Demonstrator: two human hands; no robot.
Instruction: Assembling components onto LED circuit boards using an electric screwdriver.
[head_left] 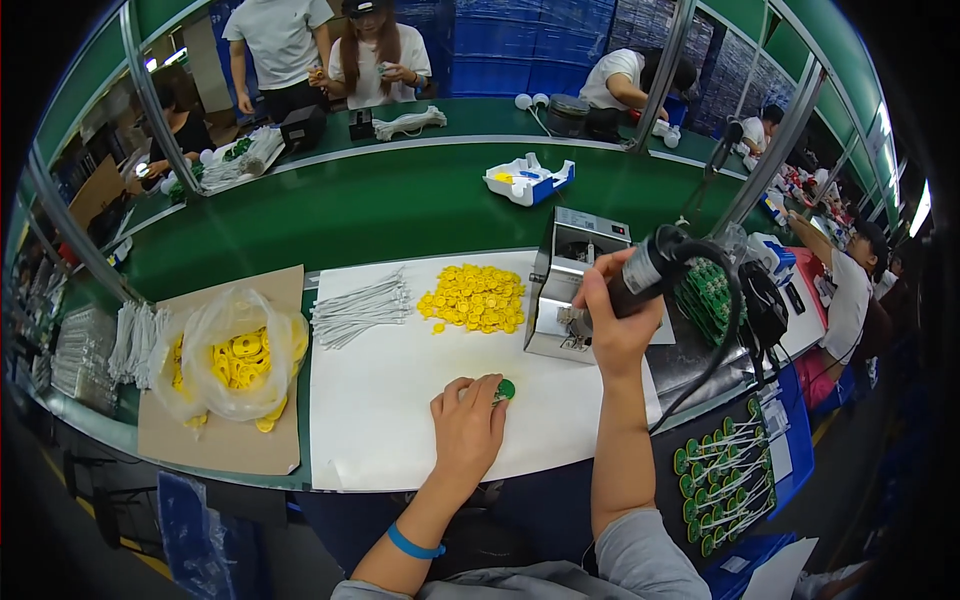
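Observation:
On the white work sheet [400, 420], my left hand [466, 420] holds a small round green circuit board [506, 389] at its fingertips; anything beneath the board is hidden. My right hand [622, 325] is wrapped round a black corded electric screwdriver [640, 276], its tip end pointing down-left at a silver screw feeder [562, 318]. Whether the tip touches the feeder cannot be made out. A heap of round yellow plastic pieces [473, 298] lies beyond my left hand. To its left is a bundle of white cable ties or wires [362, 312].
At left, a clear bag [215, 365] of yellow parts sits on cardboard [230, 450]. Green boards [708, 300] stand right of the feeder; wired round boards [720, 480] lie at lower right. The screwdriver's cable [735, 335] loops rightward. Across the green belt [400, 200], several people work.

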